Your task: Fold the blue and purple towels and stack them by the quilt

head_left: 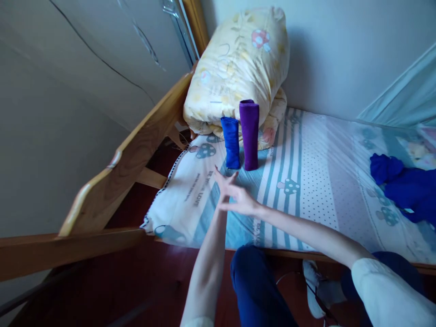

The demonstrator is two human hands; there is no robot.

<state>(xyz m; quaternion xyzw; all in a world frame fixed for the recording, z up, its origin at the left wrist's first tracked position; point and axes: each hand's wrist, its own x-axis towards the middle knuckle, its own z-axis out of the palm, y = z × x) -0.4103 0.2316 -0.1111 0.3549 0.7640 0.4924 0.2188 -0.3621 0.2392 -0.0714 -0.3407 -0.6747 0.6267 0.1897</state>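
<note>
Two rolled cloths stand upright side by side on the bed: a shorter blue rolled cloth (231, 144) and a taller purple rolled cloth (251, 136). My left hand (225, 182) is stretched out just in front of the blue roll, fingers spread and holding nothing. Across its wrist lies my right hand (242, 200), thumb and fingers apart with no object between them. Whether the right hand touches the left wrist I cannot tell. Both hands are over the patterned bed sheet (207, 218).
Behind the rolls sits a bulky folded yellow quilt (235, 68) against the wall. A crumpled blue cloth (408, 186) lies on the right of the bed. A wooden bed rail (136, 136) runs along the left. Below, a shoe (312, 288) shows near a cable.
</note>
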